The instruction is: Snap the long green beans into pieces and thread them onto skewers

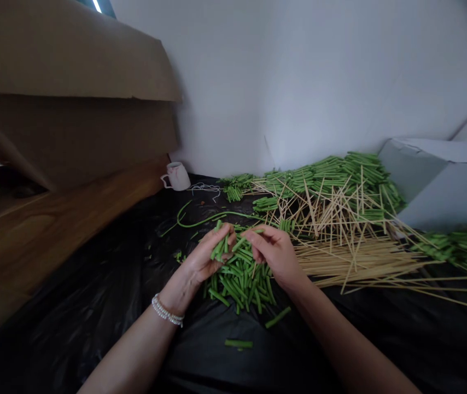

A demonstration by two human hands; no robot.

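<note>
My left hand [209,254], with a beaded bracelet at the wrist, is closed round several short green stem pieces [219,249]. Close beside it on the right, my right hand [272,251] pinches a green piece [239,243] between thumb and fingers. Beneath both hands lies a loose pile of cut green pieces [237,284] on black plastic sheeting. Two single pieces rest apart from the pile, one [278,317] to its right and one [238,343] nearer me.
Thin wooden sticks [352,260] spread to the right, with green bundles [332,175] behind. A white mug [176,176] stands near a cardboard box [94,126] at left. A white box [434,180] and more green pieces [463,249] are at right; a long stem [204,220] curves behind my hands.
</note>
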